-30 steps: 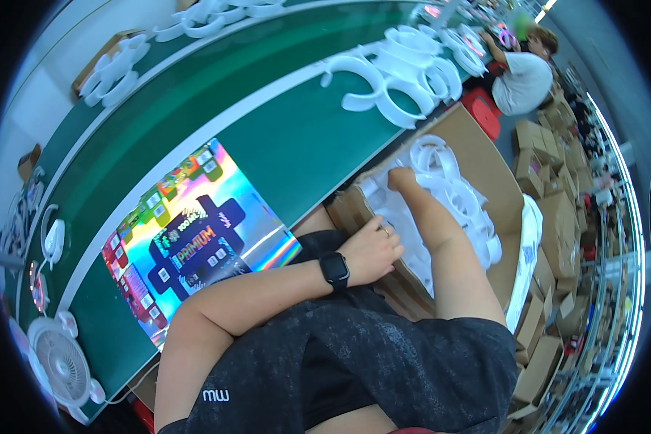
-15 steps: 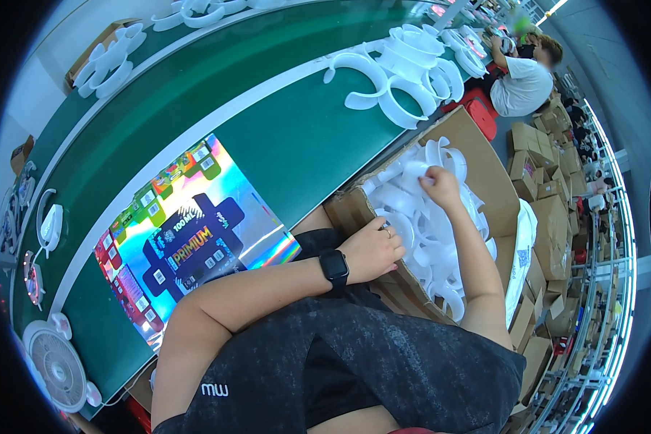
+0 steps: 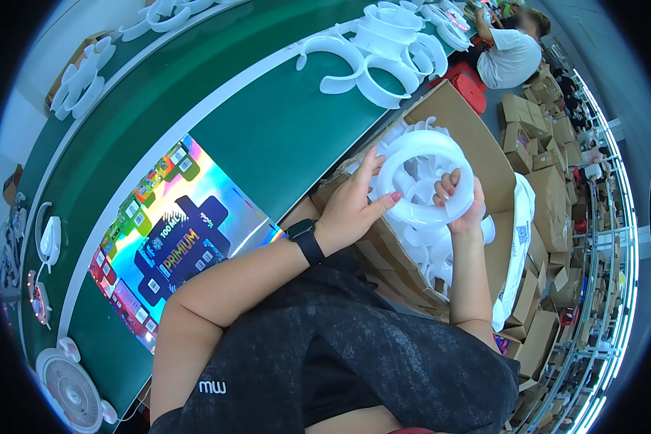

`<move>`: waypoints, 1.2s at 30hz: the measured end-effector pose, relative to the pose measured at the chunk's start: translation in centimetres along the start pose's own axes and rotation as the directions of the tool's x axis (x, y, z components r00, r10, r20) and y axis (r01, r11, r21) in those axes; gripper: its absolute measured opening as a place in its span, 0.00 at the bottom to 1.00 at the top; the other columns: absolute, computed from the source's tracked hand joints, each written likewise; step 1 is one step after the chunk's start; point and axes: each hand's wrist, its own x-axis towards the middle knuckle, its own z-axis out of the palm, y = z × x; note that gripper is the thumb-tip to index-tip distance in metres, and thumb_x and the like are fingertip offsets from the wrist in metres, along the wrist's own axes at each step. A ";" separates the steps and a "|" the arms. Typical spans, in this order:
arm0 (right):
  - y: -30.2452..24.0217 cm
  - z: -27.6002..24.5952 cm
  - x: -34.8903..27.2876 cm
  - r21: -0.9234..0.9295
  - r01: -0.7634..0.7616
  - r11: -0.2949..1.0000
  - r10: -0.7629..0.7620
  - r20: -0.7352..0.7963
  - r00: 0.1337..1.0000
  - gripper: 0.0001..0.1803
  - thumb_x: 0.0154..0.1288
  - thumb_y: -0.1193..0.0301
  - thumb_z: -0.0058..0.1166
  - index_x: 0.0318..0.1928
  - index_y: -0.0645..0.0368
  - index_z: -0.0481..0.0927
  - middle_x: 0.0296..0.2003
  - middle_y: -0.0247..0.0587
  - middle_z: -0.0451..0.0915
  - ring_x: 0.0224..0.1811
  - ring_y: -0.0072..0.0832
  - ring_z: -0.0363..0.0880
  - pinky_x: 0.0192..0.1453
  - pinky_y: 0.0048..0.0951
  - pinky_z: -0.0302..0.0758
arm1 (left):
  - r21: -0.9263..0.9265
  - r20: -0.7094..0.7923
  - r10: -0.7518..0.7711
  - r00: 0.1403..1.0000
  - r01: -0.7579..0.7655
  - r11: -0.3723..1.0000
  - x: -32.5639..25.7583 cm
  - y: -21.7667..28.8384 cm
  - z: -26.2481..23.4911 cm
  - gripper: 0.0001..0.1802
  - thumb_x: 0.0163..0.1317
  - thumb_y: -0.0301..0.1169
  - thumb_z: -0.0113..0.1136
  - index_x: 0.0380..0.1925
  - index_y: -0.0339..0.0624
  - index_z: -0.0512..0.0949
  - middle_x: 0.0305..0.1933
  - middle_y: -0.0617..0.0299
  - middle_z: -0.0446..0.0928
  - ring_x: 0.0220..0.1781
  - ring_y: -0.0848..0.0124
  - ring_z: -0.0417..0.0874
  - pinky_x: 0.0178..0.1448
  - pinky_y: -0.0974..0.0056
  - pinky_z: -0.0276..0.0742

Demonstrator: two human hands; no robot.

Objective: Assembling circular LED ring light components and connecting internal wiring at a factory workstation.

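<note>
A translucent white plastic ring [image 3: 421, 215] is raised over the carton. My right hand [image 3: 471, 214] grips its right side, the fingers curled through the middle. At the ring's left edge my left hand [image 3: 346, 214] has its thumb and fingers spread, the thumb tip touching or just over the ring. Below, the cardboard box [image 3: 474, 134] stands with its flaps up, heaped with curved white plastic pieces [image 3: 437, 262]. The ring and my hands hide part of the heap.
To the left runs a green worktop [image 3: 267, 130] bearing a shiny printed sheet [image 3: 188, 242]. Several white curved bands [image 3: 383, 79] stand at its far end. A white fan [image 3: 69, 387] is at near left. Cartons [image 3: 550, 202] crowd the right; a person [image 3: 512, 58] sits far right.
My right hand has lifted a ring out of the heap in the box. My left hand has left the box edge and come up beside the ring. The view has shifted slightly.
</note>
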 end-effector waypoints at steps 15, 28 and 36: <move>0.4 2.1 -0.9 -0.597 0.146 0.789 -0.108 0.098 0.989 0.35 0.68 0.46 0.51 0.59 0.65 0.74 0.31 0.38 0.79 0.33 0.25 0.78 0.36 0.24 0.75 | -0.228 0.033 -0.321 0.947 0.319 0.920 1.8 3.4 -3.3 0.31 0.59 0.26 0.68 0.60 0.26 0.68 0.47 0.54 0.80 0.46 0.73 0.82 0.51 0.68 0.79; 0.4 3.8 -1.3 -0.590 0.103 0.801 -0.169 -0.058 0.984 0.27 0.62 0.56 0.60 0.53 0.65 0.77 0.43 0.46 0.83 0.48 0.35 0.84 0.49 0.31 0.82 | -0.367 0.214 -0.504 0.837 0.546 0.753 2.8 4.5 -3.3 0.27 0.54 0.27 0.73 0.52 0.34 0.72 0.47 0.58 0.79 0.48 0.71 0.80 0.54 0.65 0.75; 0.2 4.3 -1.5 -0.607 0.121 0.785 -0.188 -0.046 0.981 0.26 0.65 0.61 0.59 0.58 0.66 0.75 0.47 0.47 0.83 0.51 0.37 0.84 0.50 0.31 0.82 | -0.354 0.147 -0.454 0.879 0.475 0.805 2.7 4.1 -3.4 0.27 0.53 0.24 0.71 0.53 0.33 0.71 0.48 0.57 0.77 0.50 0.71 0.79 0.54 0.66 0.76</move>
